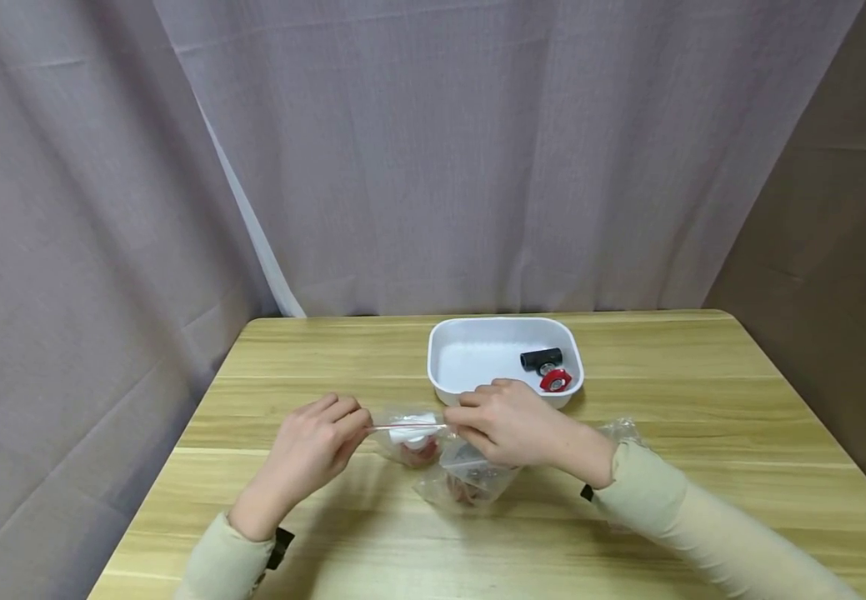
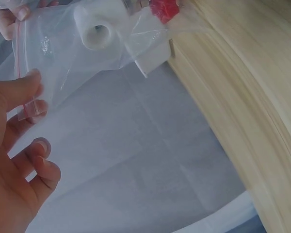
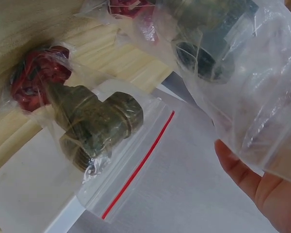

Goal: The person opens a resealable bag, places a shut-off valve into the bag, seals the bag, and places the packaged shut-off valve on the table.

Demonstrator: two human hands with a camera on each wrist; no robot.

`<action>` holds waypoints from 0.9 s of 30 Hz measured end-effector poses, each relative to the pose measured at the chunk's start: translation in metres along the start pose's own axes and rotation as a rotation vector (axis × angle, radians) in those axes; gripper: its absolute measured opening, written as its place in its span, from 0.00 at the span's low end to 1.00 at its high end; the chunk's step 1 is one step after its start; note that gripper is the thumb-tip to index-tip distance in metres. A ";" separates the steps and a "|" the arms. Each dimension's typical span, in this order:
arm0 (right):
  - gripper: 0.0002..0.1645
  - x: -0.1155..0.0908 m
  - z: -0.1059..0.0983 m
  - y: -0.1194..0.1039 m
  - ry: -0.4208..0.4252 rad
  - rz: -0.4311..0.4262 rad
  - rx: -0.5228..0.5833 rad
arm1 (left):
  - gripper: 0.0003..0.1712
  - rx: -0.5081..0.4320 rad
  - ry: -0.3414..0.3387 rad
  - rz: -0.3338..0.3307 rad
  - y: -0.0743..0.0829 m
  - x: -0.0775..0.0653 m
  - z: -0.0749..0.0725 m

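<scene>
So the bag (image 2: 63, 53) with a white valve (image 1: 413, 433) in it is strung between both grips: left grip (image 1: 316, 437) pinching one end of the zip edge, right grip (image 1: 503, 422) pinching the other. A second bag (image 1: 470, 485) kinda crowds the right grip from the near side. Tray (image 1: 478, 358) is just beyond that grip, which blocks some of its rim; black valve (image 1: 541, 360) inside. A third bag (image 1: 622, 431) is mostly hidden behind the right forearm (image 1: 703, 508). Wood-look surface (image 1: 327, 358), greyish curtain (image 1: 417, 167) behind.
</scene>
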State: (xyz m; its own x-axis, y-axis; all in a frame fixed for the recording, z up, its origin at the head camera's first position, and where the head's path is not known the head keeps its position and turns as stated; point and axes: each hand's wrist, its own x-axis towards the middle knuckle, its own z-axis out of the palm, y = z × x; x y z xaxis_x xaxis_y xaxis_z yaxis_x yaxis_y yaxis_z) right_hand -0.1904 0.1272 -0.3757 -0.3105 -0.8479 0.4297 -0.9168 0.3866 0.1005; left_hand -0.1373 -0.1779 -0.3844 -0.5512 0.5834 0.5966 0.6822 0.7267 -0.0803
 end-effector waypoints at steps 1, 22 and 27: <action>0.04 0.000 0.000 0.000 -0.001 0.002 0.000 | 0.04 0.002 0.001 0.001 0.000 0.000 0.000; 0.05 0.005 0.003 0.006 0.001 0.013 0.015 | 0.10 0.104 0.033 -0.009 -0.008 -0.009 -0.004; 0.05 0.015 0.007 0.013 0.018 0.012 -0.002 | 0.12 0.141 0.040 -0.030 -0.014 -0.007 -0.005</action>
State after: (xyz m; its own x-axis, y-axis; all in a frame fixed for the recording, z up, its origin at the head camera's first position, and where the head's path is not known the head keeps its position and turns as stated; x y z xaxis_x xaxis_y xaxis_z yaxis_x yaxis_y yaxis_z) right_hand -0.2089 0.1169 -0.3736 -0.3170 -0.8363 0.4473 -0.9123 0.3978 0.0972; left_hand -0.1403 -0.1942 -0.3835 -0.5489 0.5476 0.6316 0.5897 0.7892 -0.1717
